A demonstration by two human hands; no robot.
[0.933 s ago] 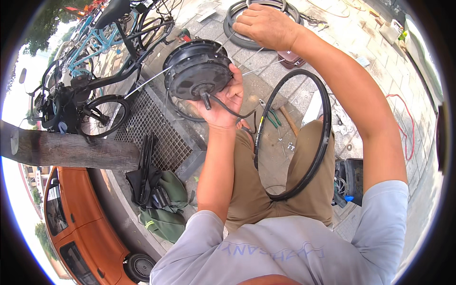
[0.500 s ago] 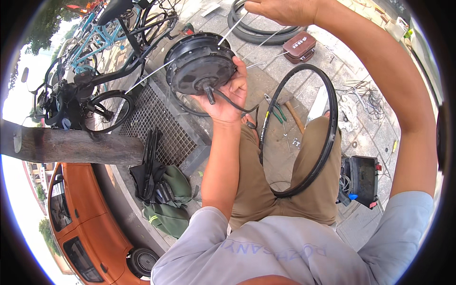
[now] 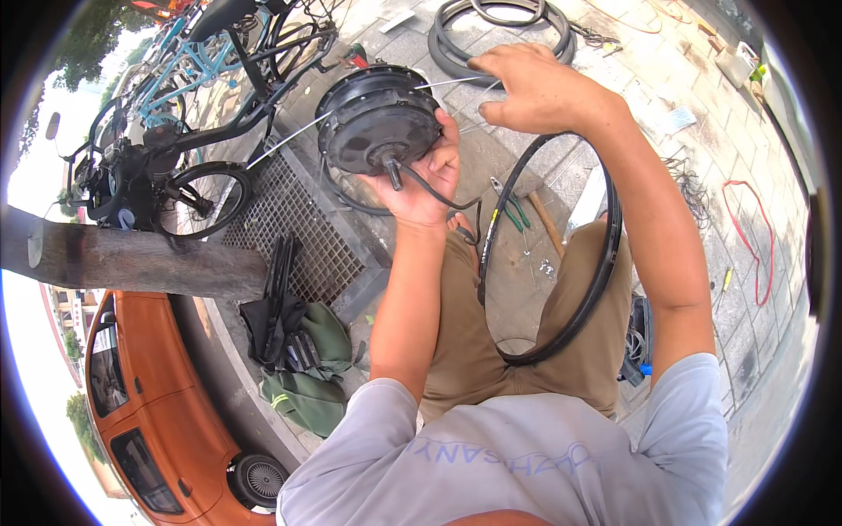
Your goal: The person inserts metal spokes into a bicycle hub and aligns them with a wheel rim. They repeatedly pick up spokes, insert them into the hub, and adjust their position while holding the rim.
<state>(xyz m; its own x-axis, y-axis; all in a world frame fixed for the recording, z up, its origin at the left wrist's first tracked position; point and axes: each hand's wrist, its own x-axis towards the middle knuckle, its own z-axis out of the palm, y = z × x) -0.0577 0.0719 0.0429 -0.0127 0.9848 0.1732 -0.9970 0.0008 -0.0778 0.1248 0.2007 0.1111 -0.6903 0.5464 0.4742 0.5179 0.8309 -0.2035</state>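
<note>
My left hand [image 3: 421,188] is closed around the lower right side of a black hub motor [image 3: 377,127], its axle stub pointing toward me and a black cable hanging from it. Metal spokes stick out from the motor: one spoke [image 3: 289,140] to the lower left, another [image 3: 456,83] to the right. My right hand [image 3: 548,92] is beside the tip of that right-hand spoke, thumb and fingers apart. Between my legs a black wheel rim [image 3: 605,263] stands upright, leaning on my thigh. Green-handled pliers [image 3: 517,210] and a wooden-handled hammer [image 3: 548,226] lie on the ground beyond the rim.
Tyres [image 3: 447,61] lie on the paving ahead. At left are a parked bike [image 3: 206,197], a metal drain grate [image 3: 285,206], a tree trunk [image 3: 132,270], green and black bags [image 3: 307,399] and an orange car [image 3: 167,403]. A red cord [image 3: 772,254] is at right.
My right hand has come down and nearer from the top edge, now covering the brown case. The right-hand spoke has swung from steep to nearly level. My left hand still holds the hub motor.
</note>
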